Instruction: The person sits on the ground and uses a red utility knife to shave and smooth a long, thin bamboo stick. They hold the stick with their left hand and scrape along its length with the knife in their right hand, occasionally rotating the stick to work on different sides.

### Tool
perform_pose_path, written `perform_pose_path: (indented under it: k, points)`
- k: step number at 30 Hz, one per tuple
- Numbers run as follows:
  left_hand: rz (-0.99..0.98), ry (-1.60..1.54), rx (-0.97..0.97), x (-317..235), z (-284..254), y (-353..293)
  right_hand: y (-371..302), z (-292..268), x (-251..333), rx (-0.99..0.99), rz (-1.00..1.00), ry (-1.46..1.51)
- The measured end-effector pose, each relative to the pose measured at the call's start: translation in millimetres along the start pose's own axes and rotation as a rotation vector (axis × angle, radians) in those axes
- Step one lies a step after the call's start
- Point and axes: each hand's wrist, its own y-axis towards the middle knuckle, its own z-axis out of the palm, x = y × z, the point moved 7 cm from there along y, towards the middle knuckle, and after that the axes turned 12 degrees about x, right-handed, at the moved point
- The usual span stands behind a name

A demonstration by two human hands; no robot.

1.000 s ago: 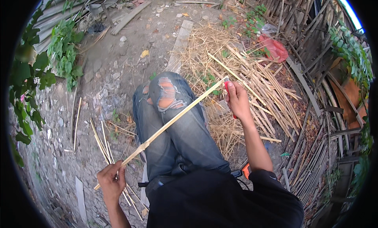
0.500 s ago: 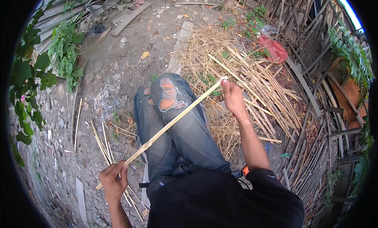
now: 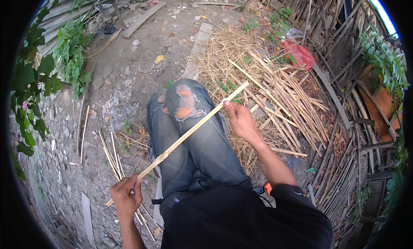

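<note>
A long, pale bamboo strip [image 3: 193, 130] slants across my lap, from low on the left to high on the right, with a raised node near its lower part. Close to its lower end, my left hand [image 3: 126, 196] is closed around it, thumb on top. My right hand [image 3: 241, 121] pinches the strip a little short of its upper end, which sticks out beyond the thumb. Something small and white shows at that thumb tip; I cannot tell what. Beneath the strip are my legs in torn jeans [image 3: 183, 161].
Many split bamboo strips [image 3: 297, 107] lie heaped at right over thin shavings [image 3: 226, 49]. Several narrow sticks [image 3: 112, 156] rest on the ground at left. A red plastic bag [image 3: 299, 54], a stick fence [image 3: 327, 21] and leafy vines [image 3: 71, 55] stand farther out.
My right hand has slid down the strip toward me, so its upper end now juts past the thumb. The left hand and the strip have barely moved.
</note>
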Motion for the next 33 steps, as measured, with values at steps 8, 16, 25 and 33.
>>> perform_pose_path:
  k: [8, 16, 25, 33]
  points:
    - [-0.02, 0.0, -0.005, -6, 4, -2, 1, -15, 4, -0.035, 0.093, 0.018]
    - [0.017, 0.022, -0.037, -29, 22, 21, -29, 38, 46, 0.104, -0.037, -0.056]
    - [-0.054, 0.014, -0.01, -64, 48, 62, -27, 39, 48, 0.193, -0.082, -0.079]
    - [-0.023, -0.067, -0.069, -80, 69, 77, -24, 45, 39, 0.225, -0.241, 0.085]
